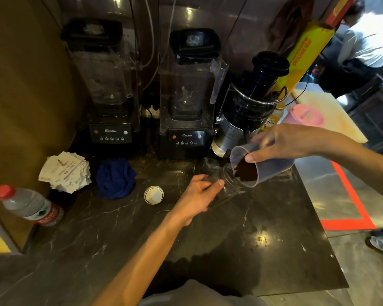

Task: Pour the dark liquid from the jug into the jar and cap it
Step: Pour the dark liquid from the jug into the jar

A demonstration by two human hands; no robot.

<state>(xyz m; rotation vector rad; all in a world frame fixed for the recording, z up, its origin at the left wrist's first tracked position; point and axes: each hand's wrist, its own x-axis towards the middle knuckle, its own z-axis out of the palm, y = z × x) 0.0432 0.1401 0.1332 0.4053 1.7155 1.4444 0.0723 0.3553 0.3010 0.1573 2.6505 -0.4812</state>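
Grips translucent jug point(266, 167) in right hand point(281, 144), tilted steeply, lip over jar point(228, 183) mouth, dark liquid point(246, 171) pooled there. Holds jar on marble counter point(230, 250) with left hand point(199, 195), fingers curled round its side. Shows cap point(154, 194) lying apart, left of jar.

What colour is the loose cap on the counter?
The cap is white inside with a yellowish rim, clearest in the head view.

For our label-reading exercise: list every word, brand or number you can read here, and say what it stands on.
"Blenders": left blender base.
"Blenders": right blender base.
Too small or blurred to read: red print on the yellow box, paper slips, water bottle label.
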